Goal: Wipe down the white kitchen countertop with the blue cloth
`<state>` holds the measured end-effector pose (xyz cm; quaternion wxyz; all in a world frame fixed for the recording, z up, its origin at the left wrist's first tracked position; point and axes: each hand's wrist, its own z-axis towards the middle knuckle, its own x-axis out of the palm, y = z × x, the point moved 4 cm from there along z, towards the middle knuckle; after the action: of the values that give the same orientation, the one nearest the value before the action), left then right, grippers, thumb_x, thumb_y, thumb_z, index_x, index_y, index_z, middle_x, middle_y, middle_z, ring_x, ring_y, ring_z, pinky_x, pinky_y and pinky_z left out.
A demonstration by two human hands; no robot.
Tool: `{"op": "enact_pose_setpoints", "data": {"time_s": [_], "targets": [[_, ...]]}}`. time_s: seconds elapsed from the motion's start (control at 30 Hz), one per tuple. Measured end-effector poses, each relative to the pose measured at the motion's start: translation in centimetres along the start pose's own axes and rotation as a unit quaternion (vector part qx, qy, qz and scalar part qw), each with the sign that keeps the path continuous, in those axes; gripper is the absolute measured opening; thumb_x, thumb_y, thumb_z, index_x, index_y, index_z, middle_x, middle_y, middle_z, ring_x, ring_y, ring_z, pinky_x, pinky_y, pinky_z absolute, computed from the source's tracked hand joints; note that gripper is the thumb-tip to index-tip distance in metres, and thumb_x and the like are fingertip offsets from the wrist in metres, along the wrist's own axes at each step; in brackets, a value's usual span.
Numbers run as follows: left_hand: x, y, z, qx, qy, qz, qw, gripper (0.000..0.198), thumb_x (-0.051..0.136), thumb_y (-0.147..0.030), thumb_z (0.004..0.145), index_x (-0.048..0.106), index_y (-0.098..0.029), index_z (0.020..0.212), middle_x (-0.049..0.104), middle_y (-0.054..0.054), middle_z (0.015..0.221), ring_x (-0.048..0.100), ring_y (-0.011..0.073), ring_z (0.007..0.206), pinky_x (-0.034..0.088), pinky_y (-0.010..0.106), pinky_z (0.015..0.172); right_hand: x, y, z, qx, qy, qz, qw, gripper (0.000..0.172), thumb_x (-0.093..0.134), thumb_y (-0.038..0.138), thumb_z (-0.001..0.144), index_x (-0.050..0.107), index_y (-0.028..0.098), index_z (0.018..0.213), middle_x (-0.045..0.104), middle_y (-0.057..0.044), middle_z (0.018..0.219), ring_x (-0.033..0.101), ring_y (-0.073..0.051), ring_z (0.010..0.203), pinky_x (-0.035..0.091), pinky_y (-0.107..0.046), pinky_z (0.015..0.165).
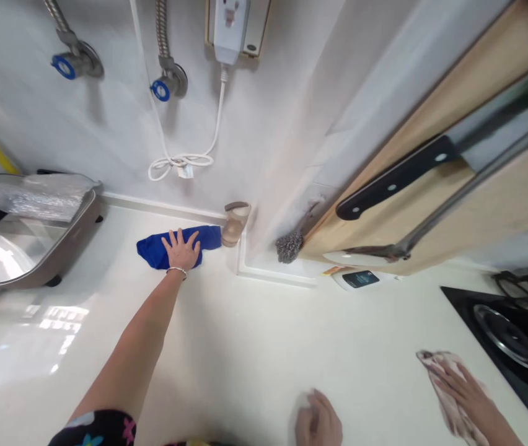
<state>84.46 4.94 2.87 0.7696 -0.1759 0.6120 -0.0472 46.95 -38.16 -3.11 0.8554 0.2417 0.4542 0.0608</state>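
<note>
Fingers spread, my left hand (183, 251) lies flat on a folded blue cloth (155, 249) on the white countertop (245, 347). The cloth's right end touches or nearly touches a small brownish translucent bottle (233, 226) in the corner by the wall. Low in the middle, my right hand (320, 420) is curled into a loose fist over the counter, slightly blurred, with nothing visible in it. At the lower right, another person's hand (466, 393) rests on a pinkish cloth (447, 402) beside the stove.
An electric pan (82, 229) with a glass lid stands left. Above are two water valves (168, 83) and a plugged-in white cord (220, 118). To the right are a steel scourer (289, 247), a cutting board (468, 217), a hanging knife (394, 179) and a gas stove (473, 353).
</note>
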Motion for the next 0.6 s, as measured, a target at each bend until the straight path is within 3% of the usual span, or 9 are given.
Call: {"op": "enact_pose_setpoints", "data": {"time_s": [0.23, 0.43, 0.6], "targets": [[-1.5, 1.0, -7.5, 0.061, -0.006, 0.037, 0.997, 0.051, 0.043, -0.047, 0.099, 0.052, -0.035, 0.148, 0.035, 0.013, 0.164, 0.020, 0.0463, 0.153, 0.015, 0.075, 0.117, -0.1, 0.8, -0.8, -0.042, -0.037, 0.013, 0.998, 0.022, 0.050, 0.034, 0.092, 0.067, 0.020, 0.098, 0.069, -0.016, 0.109, 0.065, -0.032, 0.097, 0.054, -0.052, 0.084], [-2.7, 0.7, -16.3, 0.166, -0.011, 0.041, 0.985, 0.046, 0.049, -0.042, 0.098, 0.057, -0.037, 0.143, 0.044, 0.013, 0.160, 0.031, 0.0446, 0.150, 0.022, 0.072, 0.118, -0.2, 1.8, -1.0, -0.086, -0.070, -0.005, 0.994, 0.019, 0.048, 0.024, 0.094, 0.064, 0.015, 0.099, 0.067, -0.016, 0.112, 0.062, -0.027, 0.100, 0.049, -0.042, 0.088], [-3.7, -0.3, -23.3, 0.216, -0.015, 0.018, 0.976, 0.044, 0.054, -0.043, 0.097, 0.061, -0.037, 0.140, 0.045, 0.014, 0.158, 0.034, 0.0442, 0.149, 0.026, 0.073, 0.117, -0.3, 1.7, -1.1, -0.080, -0.075, -0.006, 0.994, 0.023, 0.046, 0.026, 0.093, 0.065, 0.014, 0.100, 0.067, -0.016, 0.113, 0.061, -0.027, 0.101, 0.047, -0.041, 0.088]]}}
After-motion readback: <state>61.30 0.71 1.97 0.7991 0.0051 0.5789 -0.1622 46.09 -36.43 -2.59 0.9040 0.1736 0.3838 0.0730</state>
